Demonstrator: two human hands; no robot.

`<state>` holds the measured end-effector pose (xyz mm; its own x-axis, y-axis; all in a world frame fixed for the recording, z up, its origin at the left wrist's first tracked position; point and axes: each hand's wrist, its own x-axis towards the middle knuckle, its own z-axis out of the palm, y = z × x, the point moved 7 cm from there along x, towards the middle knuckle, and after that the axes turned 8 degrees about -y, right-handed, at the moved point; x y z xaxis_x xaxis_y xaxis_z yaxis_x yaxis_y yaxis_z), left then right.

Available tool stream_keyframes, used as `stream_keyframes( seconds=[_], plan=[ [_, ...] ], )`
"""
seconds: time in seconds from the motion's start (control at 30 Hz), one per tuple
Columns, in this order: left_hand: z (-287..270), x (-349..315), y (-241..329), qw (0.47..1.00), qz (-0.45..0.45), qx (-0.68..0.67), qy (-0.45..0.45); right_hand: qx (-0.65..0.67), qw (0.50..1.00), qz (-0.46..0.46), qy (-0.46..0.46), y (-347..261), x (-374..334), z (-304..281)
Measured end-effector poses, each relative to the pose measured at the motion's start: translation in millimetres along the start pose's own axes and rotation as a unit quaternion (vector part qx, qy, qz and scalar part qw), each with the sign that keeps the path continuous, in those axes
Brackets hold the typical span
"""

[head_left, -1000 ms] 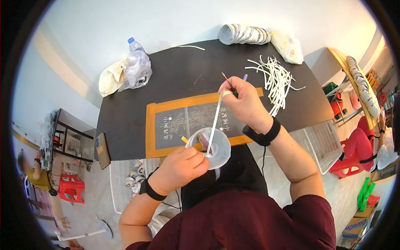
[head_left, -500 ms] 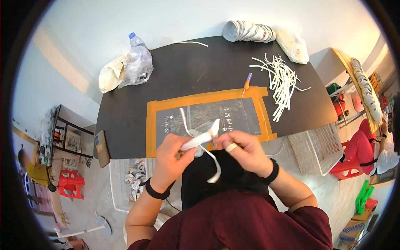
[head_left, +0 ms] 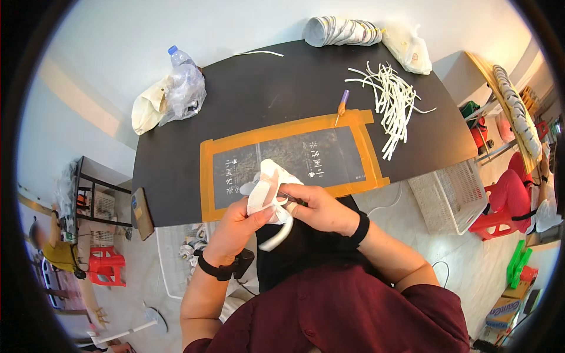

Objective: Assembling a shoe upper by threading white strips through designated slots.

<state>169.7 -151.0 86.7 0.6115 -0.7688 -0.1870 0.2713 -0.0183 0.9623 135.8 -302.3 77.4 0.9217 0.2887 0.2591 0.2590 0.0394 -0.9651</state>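
Both my hands meet over the near edge of the black table (head_left: 294, 88), close to my chest. My left hand (head_left: 238, 226) and my right hand (head_left: 321, 206) together grip a white cup-shaped paper piece (head_left: 268, 182), squashed between the fingers. A white strip (head_left: 279, 235) is attached to it and curls down below my hands. Just beyond my hands lies a dark printed mat with an orange taped border (head_left: 288, 156).
A pile of white strips (head_left: 391, 100) lies at the table's right, with a small purple-handled tool (head_left: 341, 103) beside it. A stack of white cups (head_left: 341, 30) lies at the far edge. A bagged plastic bottle (head_left: 182, 85) sits far left. A white basket (head_left: 450, 194) stands at right.
My hands drew back from the mat toward my chest. The round cup and straight strip held a second ago are now squashed and curled between both hands.
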Motion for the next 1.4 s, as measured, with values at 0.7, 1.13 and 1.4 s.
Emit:
stream_keyframes(
  seconds=[0.7,1.13,1.4],
  plan=[
    [-37.1,-7.5,-25.0,0.971,0.066,-0.203,0.105,0.149,0.966,0.195,0.077,-9.1,-13.5,-36.8],
    [-22.0,-20.4,-24.7,0.975,0.105,-0.153,0.122,0.273,0.941,0.198,0.034,-0.5,-2.1,-27.7],
    [-16.3,-31.1,-28.1,0.983,0.105,-0.103,0.111,0.207,0.965,0.161,0.018,4.4,12.2,-23.4]
  ],
)
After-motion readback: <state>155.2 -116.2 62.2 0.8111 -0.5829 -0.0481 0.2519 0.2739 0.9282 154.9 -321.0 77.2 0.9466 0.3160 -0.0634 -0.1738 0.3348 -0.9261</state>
